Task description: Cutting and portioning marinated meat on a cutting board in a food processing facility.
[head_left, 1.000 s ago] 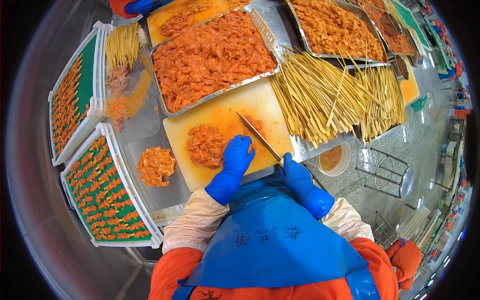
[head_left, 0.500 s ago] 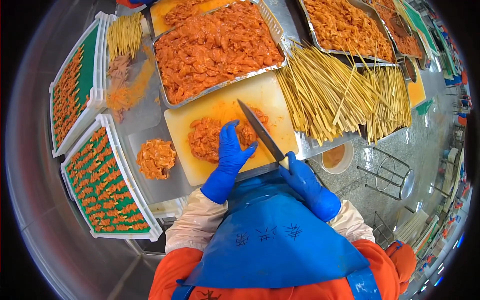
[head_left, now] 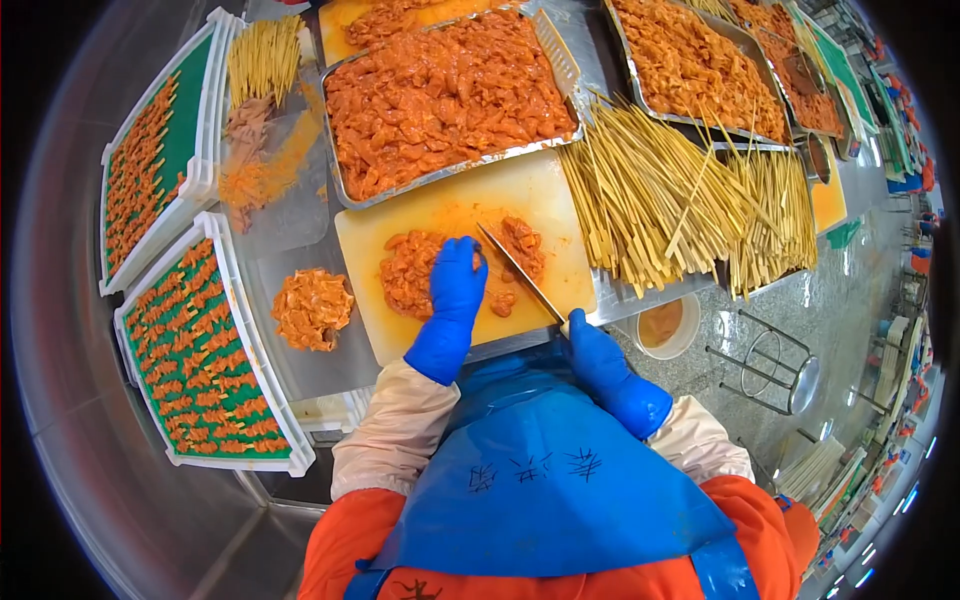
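Observation:
My right hand (head_left: 603, 362), in a blue glove, grips a knife (head_left: 524, 273) by its pale handle. The blade slants up and left over a yellowed cutting board (head_left: 362, 222). Its edge lies between two portions of raw orange-red meat. The larger meat pile (head_left: 408, 278) is on the left, partly under my left hand (head_left: 455, 300). The smaller meat pile (head_left: 524, 247) sits right of the blade, with a small meat piece (head_left: 502, 303) nearer to me. My gloved left hand has its fingers drawn together; whatever is in them, if anything, is hidden.
Beyond the board stands a metal tray of meat (head_left: 450, 100). Bamboo skewers (head_left: 650, 190) are heaped to the right. White-rimmed trays (head_left: 262, 375) of skewered meat stand left, near a separate meat mound (head_left: 312, 308). A bucket (head_left: 690, 325) and a stool (head_left: 800, 385) are lower right.
My left hand has drawn its spread fingers and thumb together over the meat. The knife has tipped to a narrower angle, its tip slightly lower, and a small meat piece shows left of it.

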`<state>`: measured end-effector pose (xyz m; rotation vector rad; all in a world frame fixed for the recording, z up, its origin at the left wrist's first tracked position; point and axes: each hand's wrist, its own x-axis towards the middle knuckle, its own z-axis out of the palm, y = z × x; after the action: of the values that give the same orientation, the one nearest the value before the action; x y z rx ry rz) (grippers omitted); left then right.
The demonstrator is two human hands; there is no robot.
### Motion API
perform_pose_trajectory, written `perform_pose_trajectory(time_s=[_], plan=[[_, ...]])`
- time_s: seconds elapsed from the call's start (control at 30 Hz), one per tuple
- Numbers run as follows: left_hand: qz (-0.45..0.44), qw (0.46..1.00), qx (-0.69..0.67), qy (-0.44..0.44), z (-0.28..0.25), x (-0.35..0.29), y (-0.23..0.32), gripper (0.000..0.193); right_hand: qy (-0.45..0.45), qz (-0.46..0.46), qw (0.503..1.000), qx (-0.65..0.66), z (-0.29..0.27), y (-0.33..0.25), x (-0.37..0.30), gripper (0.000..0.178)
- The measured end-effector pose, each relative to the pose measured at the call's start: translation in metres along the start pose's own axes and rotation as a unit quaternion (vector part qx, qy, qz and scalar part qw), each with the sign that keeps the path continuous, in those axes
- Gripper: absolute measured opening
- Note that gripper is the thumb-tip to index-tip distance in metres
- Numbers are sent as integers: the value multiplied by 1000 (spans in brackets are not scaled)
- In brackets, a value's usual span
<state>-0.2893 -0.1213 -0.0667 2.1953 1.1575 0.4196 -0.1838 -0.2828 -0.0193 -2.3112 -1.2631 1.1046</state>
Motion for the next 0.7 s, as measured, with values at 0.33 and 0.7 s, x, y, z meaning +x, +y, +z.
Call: perform_pose_trajectory(time_s=[0.33,0.7], plan=[[113,980,-137,-93,-7,5,4,22,39,25,978,205,-15,16,11,23],[128,991,-42,13,-19,-22,11,29,-37,-15,998,58,-10,-17,0,23]])
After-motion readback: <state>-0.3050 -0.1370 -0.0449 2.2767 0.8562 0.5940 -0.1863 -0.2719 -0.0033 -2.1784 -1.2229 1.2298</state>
